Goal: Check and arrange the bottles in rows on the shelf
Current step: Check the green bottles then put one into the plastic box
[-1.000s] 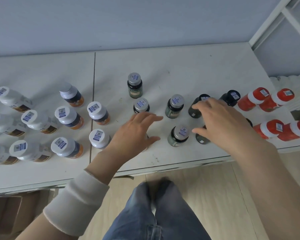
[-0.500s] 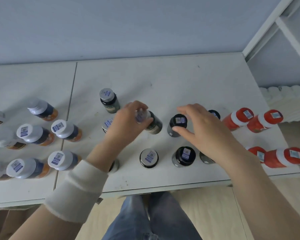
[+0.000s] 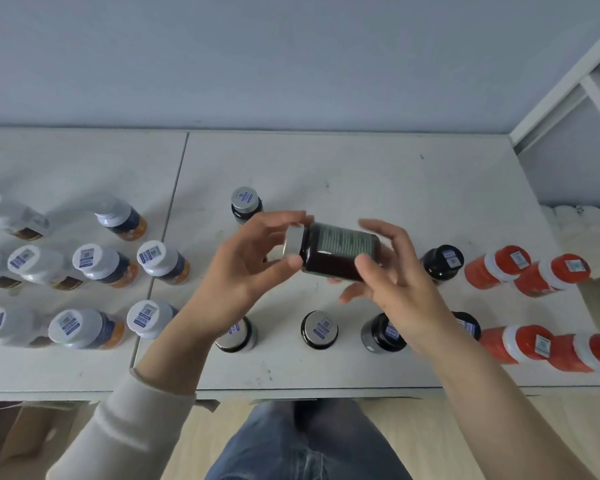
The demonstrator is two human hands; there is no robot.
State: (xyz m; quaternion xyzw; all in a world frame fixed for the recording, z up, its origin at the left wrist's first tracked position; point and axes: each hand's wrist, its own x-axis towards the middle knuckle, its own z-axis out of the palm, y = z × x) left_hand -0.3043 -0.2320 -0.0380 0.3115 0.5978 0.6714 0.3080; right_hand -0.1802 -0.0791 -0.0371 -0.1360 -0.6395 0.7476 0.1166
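A dark glass bottle point(image 3: 336, 252) with a silver cap and a green label lies sideways in the air above the white shelf point(image 3: 378, 181). My left hand point(image 3: 246, 268) grips it at the cap end. My right hand point(image 3: 392, 271) holds its base end with fingers spread. Under my hands, dark bottles stand in rows: a silver-capped one point(image 3: 245, 202) at the back, a silver-capped one point(image 3: 319, 329) in front, black-capped ones point(image 3: 444, 261) to the right. Some are partly hidden by my arms.
White-capped bottles point(image 3: 156, 259) with orange labels stand in rows on the left. Red bottles point(image 3: 499, 266) stand in rows on the right, near the shelf's end. A white frame post point(image 3: 568, 81) rises at the back right. The shelf's front edge point(image 3: 291, 393) runs above my legs.
My left hand lifted the dark bottle off the shelf and turned it on its side. My right hand came up from the black-capped bottles and took its base.
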